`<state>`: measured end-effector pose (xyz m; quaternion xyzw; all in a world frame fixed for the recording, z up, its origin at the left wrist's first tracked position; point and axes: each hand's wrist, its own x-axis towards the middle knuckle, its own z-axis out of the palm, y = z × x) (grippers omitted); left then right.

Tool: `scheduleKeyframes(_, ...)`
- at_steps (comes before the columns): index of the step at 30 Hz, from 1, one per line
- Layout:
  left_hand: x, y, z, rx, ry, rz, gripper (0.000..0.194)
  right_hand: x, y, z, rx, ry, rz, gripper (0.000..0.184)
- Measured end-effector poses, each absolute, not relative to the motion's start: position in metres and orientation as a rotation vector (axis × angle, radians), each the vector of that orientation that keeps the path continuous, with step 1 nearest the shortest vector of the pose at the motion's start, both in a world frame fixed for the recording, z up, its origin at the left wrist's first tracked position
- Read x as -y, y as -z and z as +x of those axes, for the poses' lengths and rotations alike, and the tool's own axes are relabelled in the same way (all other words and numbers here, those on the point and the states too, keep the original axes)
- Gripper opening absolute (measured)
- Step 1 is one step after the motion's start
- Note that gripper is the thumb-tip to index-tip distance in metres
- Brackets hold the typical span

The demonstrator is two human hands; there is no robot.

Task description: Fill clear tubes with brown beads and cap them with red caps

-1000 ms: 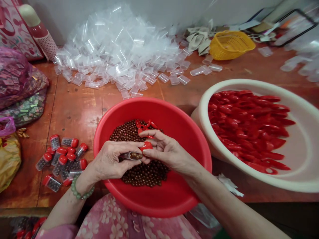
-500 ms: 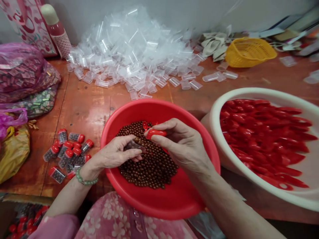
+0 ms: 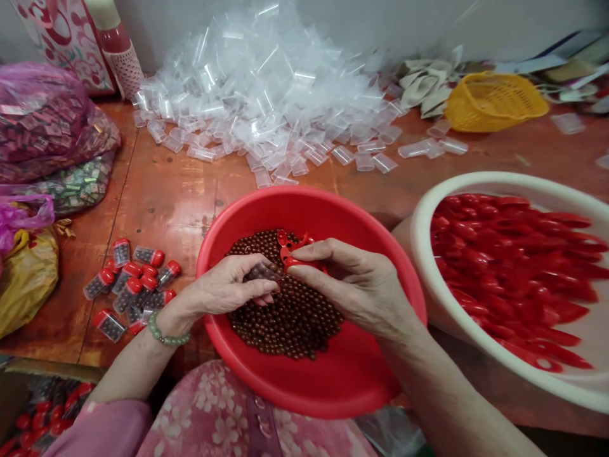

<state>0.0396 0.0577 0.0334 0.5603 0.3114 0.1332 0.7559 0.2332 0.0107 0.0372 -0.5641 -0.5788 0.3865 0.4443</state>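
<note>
My left hand [image 3: 228, 289] is over a red plastic basin [image 3: 247, 216], with its fingers around a transparent plastic vial [image 3: 261, 273] holding brown beads. My right hand [image 3: 352, 282] pinches a red plastic piece [image 3: 297, 261] between thumb and fingers, close to the vial's open end. A few more red pieces [image 3: 290, 241] lie on the heap of small brown beads [image 3: 285, 324] in the basin. A green bead bracelet [image 3: 164, 333] circles my left wrist.
A white basin [image 3: 499, 181] full of long red plastic pieces [image 3: 504, 266] stands to the right. Red-capped filled vials [image 3: 128, 285] lie left of the red basin. Behind it is a large heap of transparent vials [image 3: 261, 108]. Bags of packets [image 3: 47, 120] sit far left.
A second ago the red piece sat against the vial's end; now it is slightly apart from it and lower, over the basin. The whole view has drifted, with everything shifted rightward.
</note>
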Motion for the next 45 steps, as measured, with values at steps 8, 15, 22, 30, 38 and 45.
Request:
scheduleKeyframes(8,-0.058,-0.029,0.04,-0.673,-0.297,1.217,0.025,-0.016,-0.043,0.22,1.571,-0.932,-1.345,0.006)
scheduleKeyframes(15,-0.061,-0.031,0.041,-0.661,-0.307,1.093,0.017,-0.009,-0.042,0.244,1.593,-0.856,-1.459,0.01)
scheduleKeyframes(22,-0.061,-0.028,0.041,-0.641,-0.34,1.079,0.021,-0.017,-0.046,0.225,1.641,-0.803,-1.407,0.008)
scheduleKeyframes(30,-0.062,-0.029,0.041,-0.638,-0.339,0.992,0.02,-0.01,-0.051,0.247,1.763,-0.798,-1.477,0.009)
scheduleKeyframes(38,-0.065,-0.023,0.037,-0.486,-0.402,0.801,0.034,-0.019,-0.045,0.229,1.178,-1.018,-1.408,0.014)
scheduleKeyframes(45,-0.068,-0.025,0.032,-0.378,-0.394,0.598,0.033,-0.027,-0.044,0.2,1.014,-1.076,-1.325,0.012)
